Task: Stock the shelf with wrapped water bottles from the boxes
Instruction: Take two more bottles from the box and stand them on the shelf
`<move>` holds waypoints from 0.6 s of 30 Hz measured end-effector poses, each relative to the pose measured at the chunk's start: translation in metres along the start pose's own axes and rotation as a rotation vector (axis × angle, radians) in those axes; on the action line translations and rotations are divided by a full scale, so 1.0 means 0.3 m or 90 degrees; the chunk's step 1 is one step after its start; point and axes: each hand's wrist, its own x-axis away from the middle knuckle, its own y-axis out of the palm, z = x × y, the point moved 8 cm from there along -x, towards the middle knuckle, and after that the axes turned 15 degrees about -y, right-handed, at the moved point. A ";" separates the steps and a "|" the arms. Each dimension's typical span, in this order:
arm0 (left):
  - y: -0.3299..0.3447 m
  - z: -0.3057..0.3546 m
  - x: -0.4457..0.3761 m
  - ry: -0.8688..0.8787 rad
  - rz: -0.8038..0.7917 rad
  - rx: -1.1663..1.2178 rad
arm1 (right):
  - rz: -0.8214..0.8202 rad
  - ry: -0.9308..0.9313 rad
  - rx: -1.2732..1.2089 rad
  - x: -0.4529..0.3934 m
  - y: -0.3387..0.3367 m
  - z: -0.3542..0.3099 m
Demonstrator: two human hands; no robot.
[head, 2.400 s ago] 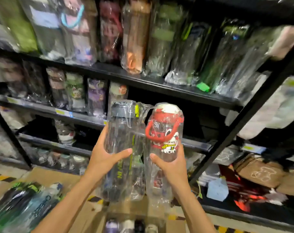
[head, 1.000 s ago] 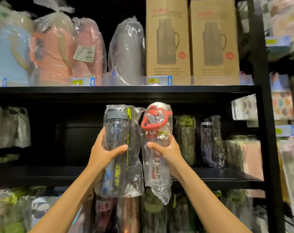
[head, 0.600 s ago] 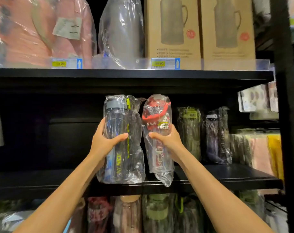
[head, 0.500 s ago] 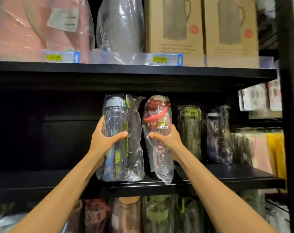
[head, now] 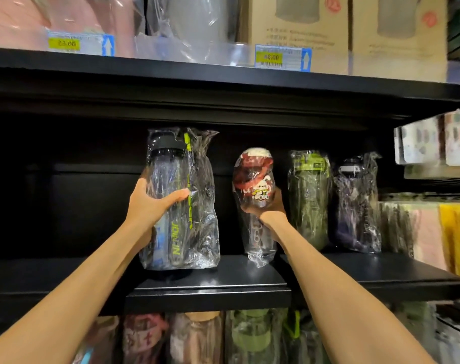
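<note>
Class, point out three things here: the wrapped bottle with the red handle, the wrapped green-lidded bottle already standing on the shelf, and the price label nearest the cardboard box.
red-handled bottle [head: 254,179]: head view, printed cartoon.
green-lidded bottle [head: 309,195]: head view, body.
price label [head: 282,57]: head view, yellow patch.

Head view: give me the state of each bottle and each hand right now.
Grey-capped bottle pack: upright, wrapped, base at the shelf, gripped by left hand.
Red-strapped bottle: upright, wrapped, held by right hand.
Green-lidded bottle: upright, wrapped, shelved.
Dark bottle: upright, wrapped, shelved.
</note>
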 end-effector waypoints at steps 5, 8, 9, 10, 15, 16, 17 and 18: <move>0.012 0.008 -0.014 -0.007 0.007 -0.002 | 0.025 -0.001 0.001 -0.031 -0.015 0.047; 0.024 0.011 -0.012 -0.014 0.006 -0.016 | 0.022 -0.022 0.010 -0.040 -0.016 0.058; 0.029 0.008 -0.010 -0.021 0.004 -0.019 | 0.020 -0.036 0.010 -0.044 -0.015 0.060; 0.034 0.001 -0.009 -0.033 0.003 -0.017 | 0.019 -0.046 0.012 -0.041 -0.014 0.056; 0.069 -0.027 -0.005 -0.050 -0.015 0.009 | -0.008 -0.058 0.005 -0.039 -0.004 0.064; 0.074 -0.034 -0.006 -0.054 -0.015 0.020 | -0.019 -0.062 0.011 -0.037 -0.005 0.058; 0.079 -0.041 -0.008 -0.056 -0.014 0.031 | -0.026 -0.067 0.016 -0.035 -0.007 0.051; 0.084 -0.044 -0.005 -0.059 -0.017 0.040 | -0.027 -0.057 0.031 -0.030 -0.012 0.041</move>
